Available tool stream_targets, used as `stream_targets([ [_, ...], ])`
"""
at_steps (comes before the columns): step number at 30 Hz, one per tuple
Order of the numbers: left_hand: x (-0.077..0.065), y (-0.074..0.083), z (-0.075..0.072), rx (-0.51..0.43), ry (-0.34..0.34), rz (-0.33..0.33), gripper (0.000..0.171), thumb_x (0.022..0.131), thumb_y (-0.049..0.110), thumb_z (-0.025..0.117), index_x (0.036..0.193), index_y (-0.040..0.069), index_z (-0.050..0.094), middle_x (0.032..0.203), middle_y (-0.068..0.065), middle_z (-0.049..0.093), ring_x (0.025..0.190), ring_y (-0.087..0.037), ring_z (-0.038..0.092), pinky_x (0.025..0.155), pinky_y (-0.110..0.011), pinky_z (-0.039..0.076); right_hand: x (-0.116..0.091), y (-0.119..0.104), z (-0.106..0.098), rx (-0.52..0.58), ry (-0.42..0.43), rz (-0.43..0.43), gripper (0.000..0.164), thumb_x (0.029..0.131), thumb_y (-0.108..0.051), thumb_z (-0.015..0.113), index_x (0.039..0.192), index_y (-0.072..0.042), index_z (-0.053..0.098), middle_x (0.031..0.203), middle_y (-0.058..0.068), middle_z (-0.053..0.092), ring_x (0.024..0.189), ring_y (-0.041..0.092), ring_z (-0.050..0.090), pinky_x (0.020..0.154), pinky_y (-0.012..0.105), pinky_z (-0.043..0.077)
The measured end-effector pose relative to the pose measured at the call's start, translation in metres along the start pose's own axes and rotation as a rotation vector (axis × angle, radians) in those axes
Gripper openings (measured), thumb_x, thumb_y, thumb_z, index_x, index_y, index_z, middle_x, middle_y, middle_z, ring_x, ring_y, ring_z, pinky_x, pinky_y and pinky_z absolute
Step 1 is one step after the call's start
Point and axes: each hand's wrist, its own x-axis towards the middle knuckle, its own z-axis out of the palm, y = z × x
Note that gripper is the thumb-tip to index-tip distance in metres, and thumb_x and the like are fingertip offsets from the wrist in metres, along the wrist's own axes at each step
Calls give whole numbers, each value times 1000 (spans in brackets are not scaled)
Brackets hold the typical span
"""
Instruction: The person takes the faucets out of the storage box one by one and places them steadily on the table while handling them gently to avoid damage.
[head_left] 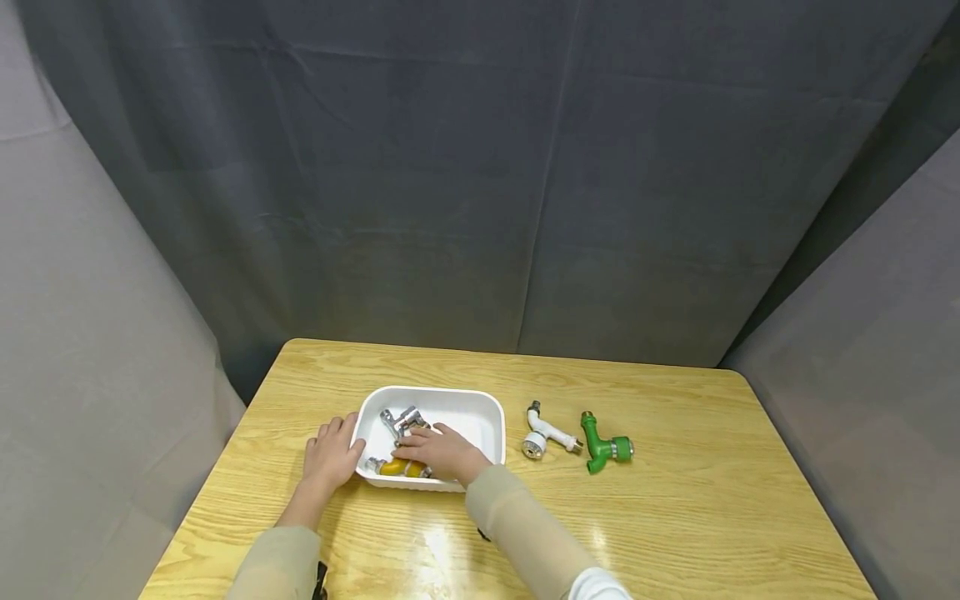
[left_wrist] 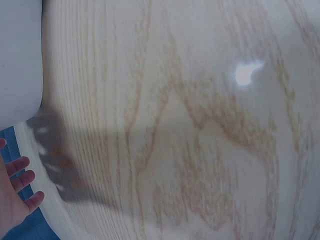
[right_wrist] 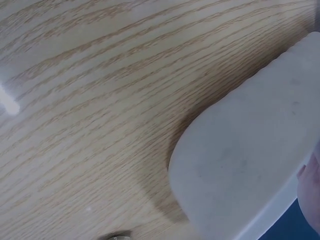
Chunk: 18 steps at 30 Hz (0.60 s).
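Note:
A white plastic tray stands on the table, with a chrome tap and a yellow-bodied tap lying inside. My left hand rests against the tray's left end, thumb at the rim; its fingers look fairly straight in the left wrist view. Reaching over the near right side, my right hand is inside the tray with fingers extended over the two taps and thumb spread apart. It partly covers both taps, and the contact beneath the fingertips is hidden. The right wrist view shows mostly the tray's outer wall.
Right of the tray lie a white tap and a green tap, close together on the wooden table. A dark grey curtain hangs behind the table, with lighter cloth at both sides.

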Motion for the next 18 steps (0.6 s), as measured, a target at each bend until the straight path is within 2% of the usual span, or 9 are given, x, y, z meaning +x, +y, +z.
stream_targets([
  [9, 0, 1, 0, 11, 11, 2, 51, 91, 32, 42, 138, 10, 36, 127, -19, 44, 116, -37, 38, 89, -57, 34, -5, 7, 4, -5, 16, 3, 59, 84, -25, 64, 136, -36, 40, 137, -13, 41, 129, 7, 34, 105, 34, 29],
  [18, -1, 2, 0, 12, 14, 1, 52, 91, 32, 42, 138, 10, 35, 127, -19, 44, 116, -37, 38, 89, -57, 34, -12, 17, 7, 47, 23, 12, 60, 81, -27, 69, 134, -32, 43, 130, -9, 47, 122, 10, 41, 102, 31, 33],
])
